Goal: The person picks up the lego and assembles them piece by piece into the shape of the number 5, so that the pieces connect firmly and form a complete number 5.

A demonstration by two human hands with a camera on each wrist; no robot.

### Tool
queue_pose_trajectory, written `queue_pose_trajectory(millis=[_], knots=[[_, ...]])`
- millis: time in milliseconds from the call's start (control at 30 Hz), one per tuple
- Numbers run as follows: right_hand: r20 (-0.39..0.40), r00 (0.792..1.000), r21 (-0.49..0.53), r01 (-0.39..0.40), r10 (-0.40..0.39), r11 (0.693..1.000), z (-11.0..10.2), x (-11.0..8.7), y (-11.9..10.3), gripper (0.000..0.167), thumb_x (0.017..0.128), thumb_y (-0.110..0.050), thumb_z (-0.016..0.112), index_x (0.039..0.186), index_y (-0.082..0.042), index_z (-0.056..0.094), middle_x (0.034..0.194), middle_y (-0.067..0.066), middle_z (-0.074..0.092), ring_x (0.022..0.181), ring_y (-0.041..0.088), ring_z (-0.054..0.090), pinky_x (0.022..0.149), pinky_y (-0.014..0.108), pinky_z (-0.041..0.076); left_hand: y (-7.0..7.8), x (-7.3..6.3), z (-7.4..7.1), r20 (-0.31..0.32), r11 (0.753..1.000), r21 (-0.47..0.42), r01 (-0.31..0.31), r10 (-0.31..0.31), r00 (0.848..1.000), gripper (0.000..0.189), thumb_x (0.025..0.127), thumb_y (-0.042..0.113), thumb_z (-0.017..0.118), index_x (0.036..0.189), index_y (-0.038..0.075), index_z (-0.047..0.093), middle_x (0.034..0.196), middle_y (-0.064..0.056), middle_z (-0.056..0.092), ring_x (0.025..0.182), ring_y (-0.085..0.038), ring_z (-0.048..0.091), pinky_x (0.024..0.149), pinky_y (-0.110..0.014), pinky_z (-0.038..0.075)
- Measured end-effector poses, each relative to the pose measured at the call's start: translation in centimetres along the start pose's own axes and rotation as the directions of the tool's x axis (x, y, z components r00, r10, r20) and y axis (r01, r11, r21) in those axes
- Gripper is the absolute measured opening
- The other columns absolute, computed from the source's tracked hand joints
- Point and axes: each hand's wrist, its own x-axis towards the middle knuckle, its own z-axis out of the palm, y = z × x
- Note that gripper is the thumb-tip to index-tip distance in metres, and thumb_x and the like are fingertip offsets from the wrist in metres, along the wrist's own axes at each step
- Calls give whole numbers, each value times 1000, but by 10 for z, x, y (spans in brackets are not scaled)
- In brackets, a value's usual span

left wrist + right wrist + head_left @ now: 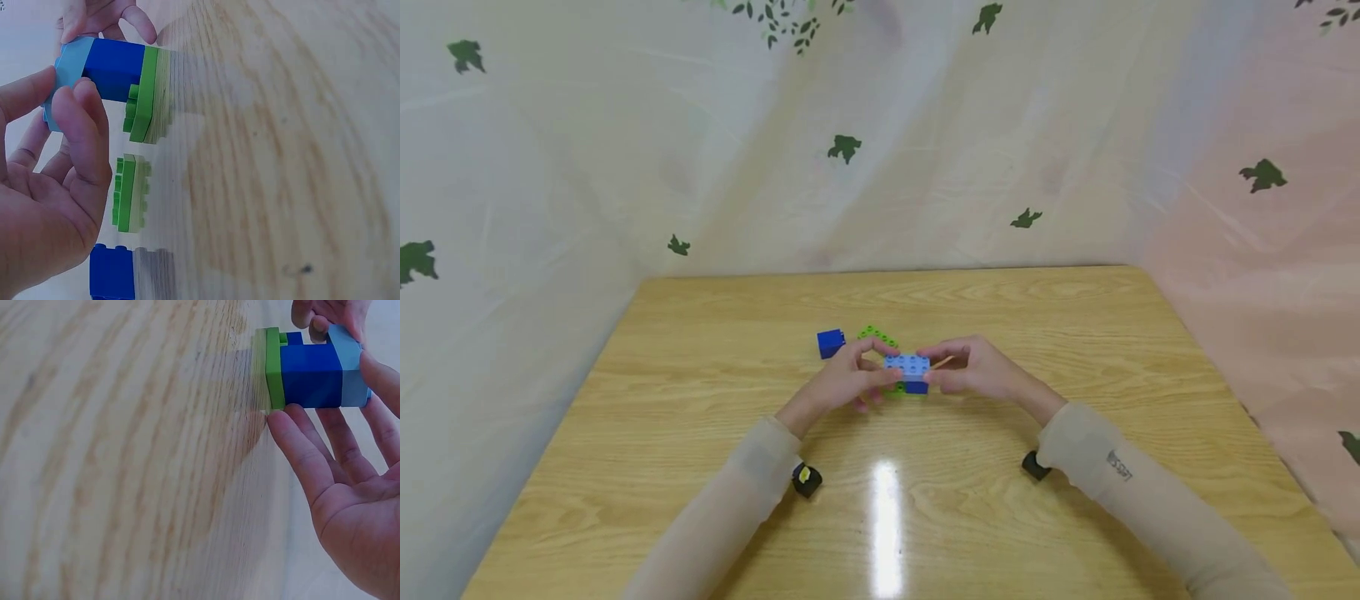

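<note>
A light blue toy building brick (907,365) lies across the top of a dark blue brick (311,376), which stands on a green studded plate (147,94) on the table. My left hand (842,379) pinches the left end of the light blue brick between thumb and fingers. At the other end, my right hand (981,371) grips the same brick, thumb in front and fingers behind. In the left wrist view, part of the light blue brick juts out past the dark blue one, above bare studs of the plate.
Behind the left hand lies a second green plate (880,337), with a loose dark blue brick (831,343) to its left. The wooden table (715,333) meets a pale cloth backdrop (925,200) with leaf prints. Small black devices (807,481) show below the sleeves.
</note>
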Motion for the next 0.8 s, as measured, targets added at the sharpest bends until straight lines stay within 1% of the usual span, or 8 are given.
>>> queue_pose_trajectory(millis=[133, 200, 300, 400, 500, 633, 700, 800], knots=[[-4, 1000, 10, 6, -6, 1000, 1, -1, -2, 43, 94, -20, 75, 133, -4, 65, 122, 17, 66, 100, 34, 71, 80, 46, 61, 2, -2, 0, 7, 1000, 5, 0, 0, 1000, 40, 97, 33, 72, 131, 19, 58, 100, -18, 74, 68, -28, 65, 50, -31, 54], [-7, 1000, 13, 3, -3, 1000, 1, -2, -3, 43, 94, -20, 75, 133, -4, 65, 122, 17, 66, 101, 33, 71, 79, 46, 61, 4, -3, 0, 9, 1000, 19, 1, -1, 1000, 40, 96, 34, 72, 132, 20, 58, 101, -17, 73, 72, -30, 66, 53, -34, 57], [-3, 1000, 14, -3, 3, 1000, 1, -1, -3, 43, 94, -20, 75, 133, -4, 65, 123, 16, 66, 102, 32, 71, 79, 45, 61, 6, -6, -1, -8, 998, 55, 2, -1, 1000, 40, 95, 36, 73, 130, 23, 61, 107, -15, 70, 80, -32, 68, 60, -39, 60], [-3, 1000, 22, -19, 19, 1000, 1, -1, -3, 42, 94, -21, 76, 132, -6, 66, 124, 15, 66, 104, 32, 71, 79, 46, 61, 8, -7, -3, -18, 994, 105, -29, 32, 999, 44, 94, 37, 74, 133, 20, 61, 117, -13, 64, 88, -32, 69, 66, -42, 61], [0, 999, 34, -44, 45, 998, 0, 0, -3, 44, 93, -24, 77, 133, -9, 66, 125, 14, 65, 105, 31, 70, 79, 46, 61, 8, -9, -8, -31, 988, 134, -72, 77, 997, 50, 95, 35, 73, 137, 13, 59, 129, -13, 58, 97, -29, 68, 72, -43, 61], [7, 997, 43, -71, 71, 997, 0, 1, -2, 47, 92, -26, 78, 134, -8, 65, 126, 15, 63, 106, 30, 70, 79, 47, 61, 10, -11, -21, -85, 984, 133, -121, 133, 987, 53, 96, 29, 73, 140, 5, 54, 135, -19, 55, 103, -28, 65, 81, -47, 59], [5, 997, 39, -76, 75, 996, 0, 0, -1, 48, 92, -26, 78, 134, -8, 65, 126, 15, 63, 106, 29, 70, 79, 46, 61, 12, -12, -30, -123, 983, 116, -141, 155, 980, 50, 96, 25, 73, 138, 5, 55, 136, -22, 54, 104, -29, 63, 85, -50, 58], [-1, 997, 38, -74, 74, 997, -1, -1, -1, 48, 92, -26, 78, 135, -9, 65, 126, 15, 63, 106, 29, 69, 79, 46, 61, 15, -13, -44, -185, 985, 85, -152, 165, 969, 46, 96, 21, 73, 136, 6, 55, 137, -24, 51, 105, -31, 61, 88, -55, 56]])
